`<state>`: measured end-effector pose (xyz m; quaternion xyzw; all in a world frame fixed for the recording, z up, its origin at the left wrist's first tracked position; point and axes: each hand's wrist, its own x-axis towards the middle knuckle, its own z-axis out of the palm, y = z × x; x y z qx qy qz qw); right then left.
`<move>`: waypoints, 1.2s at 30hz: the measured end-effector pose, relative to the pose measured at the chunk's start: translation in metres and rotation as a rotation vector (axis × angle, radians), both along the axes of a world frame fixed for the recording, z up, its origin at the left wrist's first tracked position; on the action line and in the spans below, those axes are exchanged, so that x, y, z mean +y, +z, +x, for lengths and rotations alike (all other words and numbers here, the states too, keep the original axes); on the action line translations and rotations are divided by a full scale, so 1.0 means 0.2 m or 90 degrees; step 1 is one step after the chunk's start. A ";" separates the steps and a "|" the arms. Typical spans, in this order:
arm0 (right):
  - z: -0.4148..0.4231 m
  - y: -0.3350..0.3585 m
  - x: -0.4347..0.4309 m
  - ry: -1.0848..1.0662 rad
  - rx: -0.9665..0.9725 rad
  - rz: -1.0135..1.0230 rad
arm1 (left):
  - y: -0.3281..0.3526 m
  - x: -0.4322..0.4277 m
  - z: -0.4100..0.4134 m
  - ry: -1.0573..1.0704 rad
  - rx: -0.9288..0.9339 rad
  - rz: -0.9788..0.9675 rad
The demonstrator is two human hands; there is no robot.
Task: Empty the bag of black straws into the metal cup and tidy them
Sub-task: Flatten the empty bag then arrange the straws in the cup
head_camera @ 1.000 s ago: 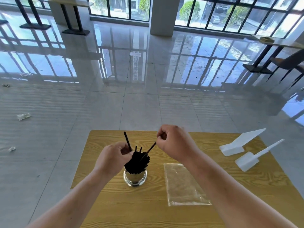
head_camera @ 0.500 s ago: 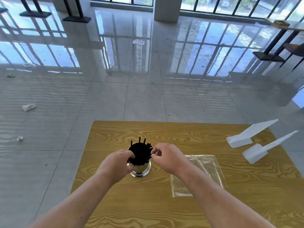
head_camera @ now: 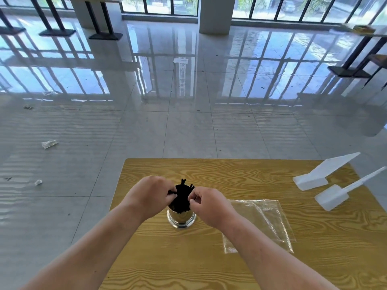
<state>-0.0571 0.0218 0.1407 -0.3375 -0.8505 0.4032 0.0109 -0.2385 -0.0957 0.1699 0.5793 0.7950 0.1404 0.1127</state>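
Fingers (head_camera: 170,195) of the left hand (head_camera: 149,195) and right hand (head_camera: 206,200), raised a second earlier with single straws, had dropped to pinch the black straws (head_camera: 181,196) bunched in the metal cup (head_camera: 181,218); tidying neared completion. The emptied bag (head_camera: 259,222) lay flat right of the cup on the bench (head_camera: 230,172).

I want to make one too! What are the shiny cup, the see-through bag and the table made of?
The cup looks like polished metal: it mirrors the tabletop. The bag seems to be thin clear plastic, crinkled and glossy, with the wood showing through. The table shows yellow wood grain; whether it is solid wood or a printed laminate cannot be told.
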 end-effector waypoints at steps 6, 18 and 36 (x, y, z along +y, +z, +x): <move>-0.01 0.06 0.05 -0.017 0.045 0.002 | 0.29 0.00 -0.08 0.090 -0.079 0.019; -0.02 0.18 0.11 0.050 0.047 -0.466 | 0.49 -0.04 -0.11 0.277 -0.761 0.340; -0.14 0.16 0.12 -0.048 0.128 -0.004 | -0.17 -0.15 0.04 0.287 -0.345 -0.034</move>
